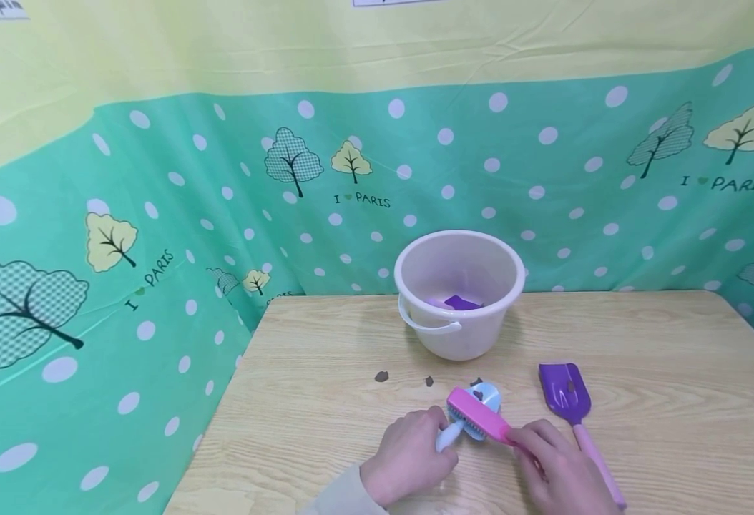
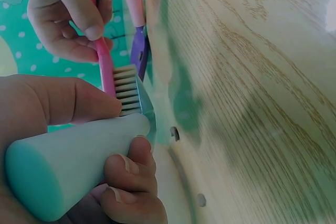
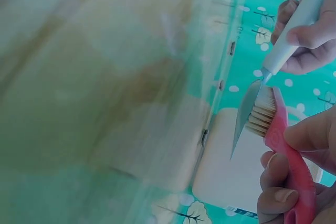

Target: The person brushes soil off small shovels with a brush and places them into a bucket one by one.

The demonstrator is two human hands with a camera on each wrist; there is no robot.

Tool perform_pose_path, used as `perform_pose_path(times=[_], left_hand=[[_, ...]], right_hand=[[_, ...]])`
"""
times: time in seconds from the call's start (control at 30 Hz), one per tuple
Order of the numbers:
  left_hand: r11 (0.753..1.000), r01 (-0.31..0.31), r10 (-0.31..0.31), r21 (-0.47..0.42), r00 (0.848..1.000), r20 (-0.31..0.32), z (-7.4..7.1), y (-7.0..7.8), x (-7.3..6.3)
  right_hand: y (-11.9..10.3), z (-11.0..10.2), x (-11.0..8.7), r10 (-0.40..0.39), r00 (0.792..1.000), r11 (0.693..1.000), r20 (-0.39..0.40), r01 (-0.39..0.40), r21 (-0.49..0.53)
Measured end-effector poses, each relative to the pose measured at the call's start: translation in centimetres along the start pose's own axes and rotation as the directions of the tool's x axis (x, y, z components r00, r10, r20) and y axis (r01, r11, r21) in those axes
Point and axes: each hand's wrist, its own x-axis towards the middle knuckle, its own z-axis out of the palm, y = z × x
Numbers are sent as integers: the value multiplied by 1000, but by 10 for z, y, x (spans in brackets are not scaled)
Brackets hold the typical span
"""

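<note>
My left hand [image 1: 412, 454] grips a small toy shovel by its pale blue handle [image 2: 89, 156]. Its light blue blade [image 1: 489, 395] lies low over the table, with a dark crumb [image 1: 478, 395] on it. In my right hand [image 1: 560, 468] is a pink brush [image 1: 480, 415], held by the handle between thumb and fingers. The bristles [image 3: 262, 114] rest against the face of the shovel's blade, as both wrist views show. Two dark flakes, one larger [image 1: 382, 376] and one smaller [image 1: 429, 382], lie on the wood left of the blade; another sits at its far edge.
Behind the hands stands a white bucket [image 1: 470, 337], handle lowered to the front, with a purple piece [image 1: 462, 303] inside. A purple shovel [image 1: 562, 390] with a pink handle lies at the right, a dark flake on its blade. A green dotted cloth [image 1: 454, 214] hangs around the table.
</note>
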Motion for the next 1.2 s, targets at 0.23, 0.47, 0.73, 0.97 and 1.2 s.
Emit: perform_pose_path(times=[0.23, 0.47, 0.73, 0.97, 1.2], left_hand=[[1000, -24, 24, -9, 1000, -17, -2, -1, -2], [999, -37, 37, -2, 999, -35, -5, -1, -5], [999, -45, 45, -7, 998, -47, -8, 0, -8], [999, -42, 41, -14, 998, -48, -11, 0, -10], [999, -20, 18, -43, 999, -40, -11, -5, -15]], right_hand=[[4, 1, 1, 52, 998, 998, 32, -51, -47], [8, -2, 6, 80, 996, 997, 39, -80, -7], [15, -8, 12, 67, 998, 996, 14, -67, 57], [16, -9, 16, 73, 997, 995, 10, -73, 64], [16, -9, 20, 91, 996, 994, 17, -92, 54]])
